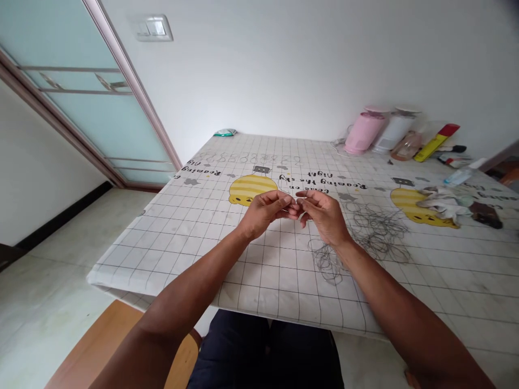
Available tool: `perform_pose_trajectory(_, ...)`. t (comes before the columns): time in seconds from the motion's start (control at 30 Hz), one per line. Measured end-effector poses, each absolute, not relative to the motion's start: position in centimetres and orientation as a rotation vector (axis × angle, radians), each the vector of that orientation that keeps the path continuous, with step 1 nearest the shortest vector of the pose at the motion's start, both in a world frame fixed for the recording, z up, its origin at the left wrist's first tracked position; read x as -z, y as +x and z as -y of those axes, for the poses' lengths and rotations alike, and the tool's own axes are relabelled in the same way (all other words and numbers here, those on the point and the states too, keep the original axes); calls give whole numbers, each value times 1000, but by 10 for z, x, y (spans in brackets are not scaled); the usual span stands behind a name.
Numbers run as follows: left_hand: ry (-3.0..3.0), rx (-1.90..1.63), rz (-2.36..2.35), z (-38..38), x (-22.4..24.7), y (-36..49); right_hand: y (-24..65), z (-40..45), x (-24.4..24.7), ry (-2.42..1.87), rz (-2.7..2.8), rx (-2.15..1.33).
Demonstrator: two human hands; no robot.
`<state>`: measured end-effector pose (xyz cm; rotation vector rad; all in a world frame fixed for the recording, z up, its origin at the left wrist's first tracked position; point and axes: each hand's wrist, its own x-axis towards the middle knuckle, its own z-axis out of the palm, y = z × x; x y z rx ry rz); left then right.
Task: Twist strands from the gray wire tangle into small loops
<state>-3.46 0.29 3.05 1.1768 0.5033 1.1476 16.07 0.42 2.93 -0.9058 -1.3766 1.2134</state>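
Note:
Above the middle of the table, my left hand (270,210) and my right hand (322,213) meet at the fingertips. Both are closed in a pinch, and what lies between the fingers is too small to make out. Just right of my hands, a loose pile of thin dark wire loops (379,235) spreads over the checked tablecloth (182,237), partly behind my right wrist. Farther back, a row of small twisted wire shapes (263,160) lies on the cloth.
At the back right stand a pink container (365,131), a white one (395,131) and a yellow tube with a red cap (436,143). Crumpled cloths (444,202) lie at the right. A green packet (225,132) rests at the back left edge. A wooden stool (101,340) is below left.

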Motion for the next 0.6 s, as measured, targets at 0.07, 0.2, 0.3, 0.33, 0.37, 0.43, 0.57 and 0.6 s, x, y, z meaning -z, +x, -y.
perform_pose_trajectory(0.07, 1187, -1148, -526, -4, -28, -34, 160, -4, -28, -940, 1425, -1164)
perform_pose_trajectory(0.2, 1192, -1132, -551, -6, -24, -35, 158, -1, -28, -1032, 1528, -1066)
perform_pose_trajectory(0.3, 1180, -1115, -568, -8, -21, -35, 156, 2, -29, -1070, 1553, -1026)
perform_pose_trajectory(0.33, 1178, -1110, -570, -9, -20, -34, 155, 3, -29, -1079, 1555, -1019)
perform_pose_trajectory(0.37, 1178, -1101, -570, -9, -19, -34, 155, 3, -29, -1094, 1554, -1013)
perform_pose_trajectory(0.43, 1180, -1087, -565, -9, -18, -34, 155, 4, -27, -1133, 1556, -990)
perform_pose_trajectory(0.57, 1184, -1075, -574, -9, -17, -32, 156, 2, -22, -1142, 1650, -821)
perform_pose_trajectory(0.6, 1184, -1080, -580, -9, -18, -32, 156, 1, -21, -1129, 1686, -750)
